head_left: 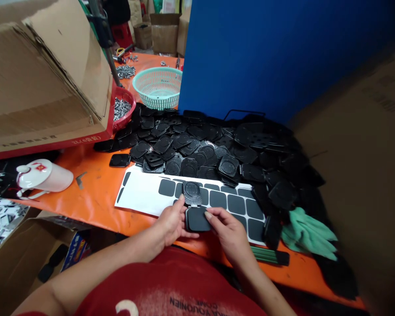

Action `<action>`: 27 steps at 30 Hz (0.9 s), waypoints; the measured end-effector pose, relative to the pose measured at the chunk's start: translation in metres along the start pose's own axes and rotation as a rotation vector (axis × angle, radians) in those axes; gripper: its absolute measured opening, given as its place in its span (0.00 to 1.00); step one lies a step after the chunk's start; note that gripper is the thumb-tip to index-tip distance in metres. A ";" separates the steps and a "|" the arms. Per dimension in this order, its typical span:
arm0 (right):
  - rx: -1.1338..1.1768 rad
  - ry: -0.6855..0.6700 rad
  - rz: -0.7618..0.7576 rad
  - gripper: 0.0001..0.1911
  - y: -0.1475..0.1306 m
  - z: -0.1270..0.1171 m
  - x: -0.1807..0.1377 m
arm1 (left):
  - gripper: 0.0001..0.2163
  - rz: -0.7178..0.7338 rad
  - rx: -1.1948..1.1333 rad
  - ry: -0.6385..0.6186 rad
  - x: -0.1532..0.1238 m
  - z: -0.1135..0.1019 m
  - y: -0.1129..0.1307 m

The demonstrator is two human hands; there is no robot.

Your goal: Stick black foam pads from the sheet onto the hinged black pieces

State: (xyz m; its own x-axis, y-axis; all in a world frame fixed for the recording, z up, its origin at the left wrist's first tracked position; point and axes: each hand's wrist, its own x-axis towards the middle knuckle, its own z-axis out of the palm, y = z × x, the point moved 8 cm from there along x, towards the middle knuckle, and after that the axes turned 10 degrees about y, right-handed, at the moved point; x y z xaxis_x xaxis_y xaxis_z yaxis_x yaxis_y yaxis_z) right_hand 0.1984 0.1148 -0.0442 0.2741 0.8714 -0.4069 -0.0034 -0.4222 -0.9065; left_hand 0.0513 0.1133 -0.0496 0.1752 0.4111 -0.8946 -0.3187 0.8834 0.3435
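Near the table's front edge my left hand (173, 223) supports a hinged black plastic piece (192, 193), its thumb at the hinge side and its fingers beneath. The piece lies unfolded: the far half has a raised ring and a grid texture. Over its near half sits a smooth black rounded-square pad (197, 219). My right hand (229, 230) pinches that pad's right edge between thumb and fingers. Whether the pad is stuck down cannot be seen. Under the piece lies a white backing sheet (140, 193) with rows of similar black pads; its left part is mostly bare.
A heap of black plastic pieces (184, 142) spreads behind the sheet. A green cloth (307, 232) lies right, a lidded white mug (46, 175) left. Cardboard boxes (52, 87) and a blue panel (250, 52) flank the table. Baskets (158, 87) stand behind; an open carton (13, 250) sits lower left.
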 end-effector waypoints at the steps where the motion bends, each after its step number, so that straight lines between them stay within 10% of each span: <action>1: -0.002 -0.008 0.002 0.18 0.001 0.001 0.000 | 0.25 0.003 -0.003 -0.004 0.000 0.000 0.000; 27: -0.095 -0.006 -0.052 0.19 -0.009 0.006 -0.002 | 0.25 0.011 -0.019 -0.037 0.001 0.001 0.000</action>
State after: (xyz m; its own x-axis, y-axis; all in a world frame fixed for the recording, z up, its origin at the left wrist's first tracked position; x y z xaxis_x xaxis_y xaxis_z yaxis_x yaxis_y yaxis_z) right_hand 0.1923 0.1189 -0.0357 0.2657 0.8941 -0.3605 0.1019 -0.3979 -0.9118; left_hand 0.0526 0.1143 -0.0505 0.2061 0.4293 -0.8793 -0.3388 0.8743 0.3475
